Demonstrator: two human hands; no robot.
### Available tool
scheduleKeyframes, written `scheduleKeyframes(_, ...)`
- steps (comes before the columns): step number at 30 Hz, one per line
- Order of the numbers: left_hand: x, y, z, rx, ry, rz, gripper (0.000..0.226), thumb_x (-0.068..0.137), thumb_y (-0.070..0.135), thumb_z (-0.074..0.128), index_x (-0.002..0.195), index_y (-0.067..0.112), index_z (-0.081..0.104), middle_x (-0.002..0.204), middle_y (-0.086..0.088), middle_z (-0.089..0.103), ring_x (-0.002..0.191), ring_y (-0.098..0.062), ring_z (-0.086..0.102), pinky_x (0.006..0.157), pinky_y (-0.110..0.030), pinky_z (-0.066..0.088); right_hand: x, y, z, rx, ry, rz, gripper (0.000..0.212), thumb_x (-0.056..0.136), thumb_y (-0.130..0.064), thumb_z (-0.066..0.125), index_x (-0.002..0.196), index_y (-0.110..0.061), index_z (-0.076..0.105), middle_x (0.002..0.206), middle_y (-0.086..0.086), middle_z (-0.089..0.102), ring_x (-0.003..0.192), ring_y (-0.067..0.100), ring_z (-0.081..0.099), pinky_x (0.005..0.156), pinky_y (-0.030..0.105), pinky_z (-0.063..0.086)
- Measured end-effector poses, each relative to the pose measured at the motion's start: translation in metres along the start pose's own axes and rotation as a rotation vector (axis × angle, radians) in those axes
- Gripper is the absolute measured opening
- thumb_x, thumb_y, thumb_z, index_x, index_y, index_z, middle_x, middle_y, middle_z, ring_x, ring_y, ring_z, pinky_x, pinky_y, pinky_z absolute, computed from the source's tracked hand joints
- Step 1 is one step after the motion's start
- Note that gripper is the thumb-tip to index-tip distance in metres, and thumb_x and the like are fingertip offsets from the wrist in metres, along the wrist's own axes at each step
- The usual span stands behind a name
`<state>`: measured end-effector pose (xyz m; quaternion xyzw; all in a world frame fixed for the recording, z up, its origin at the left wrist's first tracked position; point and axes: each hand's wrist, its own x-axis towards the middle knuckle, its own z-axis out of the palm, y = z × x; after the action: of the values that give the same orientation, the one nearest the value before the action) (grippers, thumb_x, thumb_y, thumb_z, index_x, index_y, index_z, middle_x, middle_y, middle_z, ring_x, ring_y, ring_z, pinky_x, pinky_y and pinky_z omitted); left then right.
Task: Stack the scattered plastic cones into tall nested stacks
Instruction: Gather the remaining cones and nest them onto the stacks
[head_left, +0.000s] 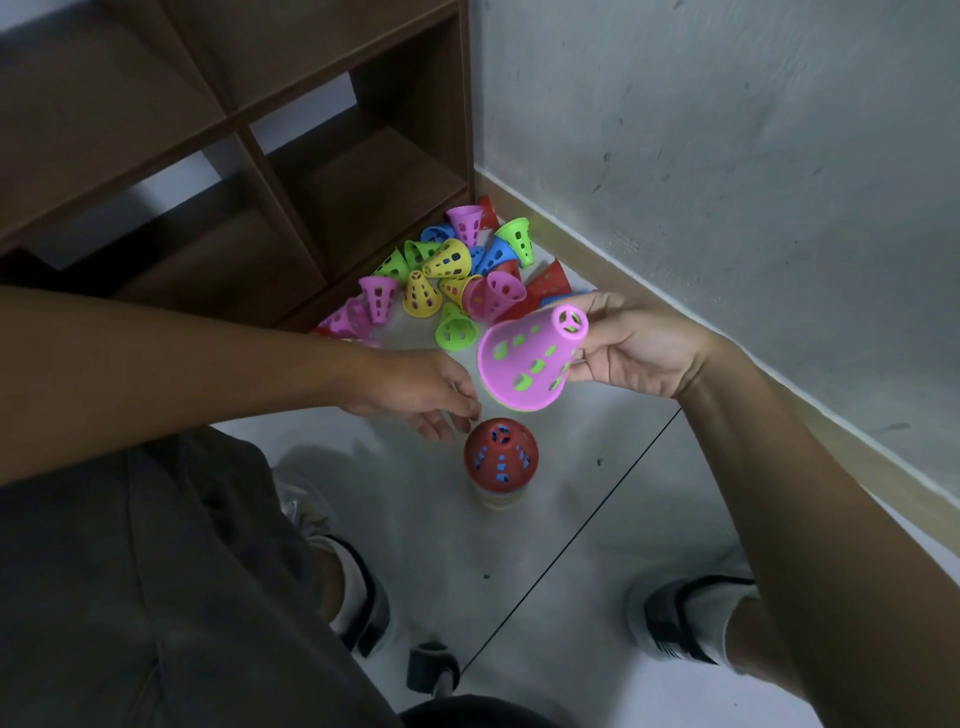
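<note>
Right fingers (582, 306) pinching pink cone (530, 358) over red-topped stack (500, 457), left hand (421, 389) slack beside, loose pile (457, 275) by shelf (270, 156).

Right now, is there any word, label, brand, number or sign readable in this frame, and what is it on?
None. No readable text shows on the pink cone in the right hand, the red-topped stack, the scattered cones, the wooden shelf or the wall.

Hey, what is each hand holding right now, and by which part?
The right hand pinches the pink cone at its narrow top end. The left hand holds nothing.
</note>
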<state>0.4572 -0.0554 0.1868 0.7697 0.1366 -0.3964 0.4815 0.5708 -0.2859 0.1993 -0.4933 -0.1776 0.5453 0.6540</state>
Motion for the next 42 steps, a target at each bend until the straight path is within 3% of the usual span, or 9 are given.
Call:
scheduleKeyframes(3, -0.001, -0.002, -0.004, 0.055, 0.019, 0.0, 0.03, 0.098, 0.02, 0.06, 0.122, 0.001, 0.061, 0.098, -0.01, 0.069, 0.08, -0.022, 0.066, 0.088, -0.041, 0.055, -0.001, 0.001, 0.002, -0.048, -0.071, 0.077, 0.046, 0.065, -0.018, 0.087, 0.109, -0.012, 0.076, 0.106, 0.013, 0.074, 0.095, 0.023, 0.073, 0.088, 0.037, 0.059)
scheduleKeyframes(5, -0.001, -0.001, -0.008, 0.082, 0.031, 0.001, 0.03, 0.098, 0.021, 0.06, 0.121, 0.002, 0.061, 0.106, -0.013, 0.07, 0.083, -0.023, 0.067, 0.087, -0.04, 0.055, 0.001, 0.003, 0.003, -0.097, -0.075, 0.131, 0.05, 0.059, -0.022, 0.091, 0.106, -0.013, 0.078, 0.108, 0.013, 0.073, 0.095, 0.023, 0.072, 0.089, 0.038, 0.058)
scheduleKeyframes(14, 0.0, -0.007, -0.026, 0.261, 0.091, 0.036, 0.013, 0.097, 0.025, 0.059, 0.1, 0.013, 0.065, 0.098, -0.003, 0.071, 0.077, -0.016, 0.067, 0.07, -0.029, 0.051, 0.012, 0.022, 0.011, -0.29, 0.011, 0.315, 0.029, 0.088, -0.005, 0.065, 0.115, -0.009, 0.071, 0.111, 0.012, 0.072, 0.104, 0.025, 0.067, 0.1, 0.04, 0.052)
scheduleKeyframes(17, 0.001, -0.011, -0.03, 0.368, 0.102, 0.048, 0.012, 0.095, 0.021, 0.059, 0.099, 0.012, 0.066, 0.097, -0.003, 0.071, 0.077, -0.016, 0.068, 0.065, -0.027, 0.049, 0.015, 0.03, 0.011, -0.308, 0.04, 0.356, 0.026, 0.091, -0.002, 0.064, 0.115, -0.007, 0.07, 0.111, 0.014, 0.072, 0.1, 0.023, 0.07, 0.091, 0.033, 0.057)
scheduleKeyframes(25, 0.013, -0.026, -0.039, 0.373, 0.154, 0.059, 0.009, 0.094, 0.021, 0.063, 0.094, 0.013, 0.066, 0.088, 0.001, 0.067, 0.073, -0.016, 0.067, 0.055, -0.019, 0.045, 0.022, 0.038, 0.007, -0.375, 0.089, 0.414, 0.025, 0.089, -0.001, 0.067, 0.114, -0.004, 0.071, 0.096, 0.004, 0.075, 0.085, 0.014, 0.071, 0.074, 0.024, 0.057)
scheduleKeyframes(30, 0.031, -0.036, -0.049, 0.359, 0.187, 0.076, 0.01, 0.093, 0.014, 0.064, 0.096, 0.005, 0.066, 0.08, -0.001, 0.063, 0.069, -0.016, 0.063, 0.046, -0.011, 0.041, 0.034, 0.041, -0.005, -0.436, 0.19, 0.41, 0.024, 0.09, -0.008, 0.07, 0.113, -0.009, 0.072, 0.102, 0.004, 0.074, 0.082, 0.015, 0.068, 0.075, 0.025, 0.057)
scheduleKeyframes(36, 0.062, -0.054, -0.066, 0.42, 0.281, 0.135, 0.003, 0.094, 0.017, 0.065, 0.094, 0.017, 0.061, 0.087, -0.002, 0.064, 0.075, -0.016, 0.063, 0.063, -0.025, 0.048, 0.071, 0.046, -0.016, -0.476, 0.528, 0.229, 0.025, 0.093, -0.004, 0.06, 0.116, -0.01, 0.069, 0.103, 0.006, 0.069, 0.089, 0.019, 0.063, 0.075, 0.027, 0.054)
scheduleKeyframes(39, 0.081, -0.059, -0.072, 0.409, 0.347, 0.18, 0.017, 0.093, 0.016, 0.067, 0.109, 0.014, 0.063, 0.112, -0.009, 0.066, 0.1, -0.024, 0.065, 0.086, -0.036, 0.054, 0.094, 0.052, -0.027, -0.591, 0.623, 0.156, 0.029, 0.093, -0.01, 0.065, 0.122, -0.01, 0.064, 0.114, 0.005, 0.064, 0.088, 0.01, 0.059, 0.069, 0.017, 0.048)
scheduleKeyframes(42, 0.1, -0.06, -0.076, 0.47, 0.417, 0.185, 0.043, 0.091, 0.019, 0.07, 0.13, 0.008, 0.058, 0.133, -0.01, 0.054, 0.122, -0.024, 0.054, 0.102, -0.037, 0.046, 0.113, 0.057, -0.038, -0.738, 0.646, 0.095, 0.032, 0.092, -0.01, 0.067, 0.123, -0.008, 0.064, 0.113, 0.001, 0.059, 0.082, 0.008, 0.055, 0.06, 0.004, 0.041)
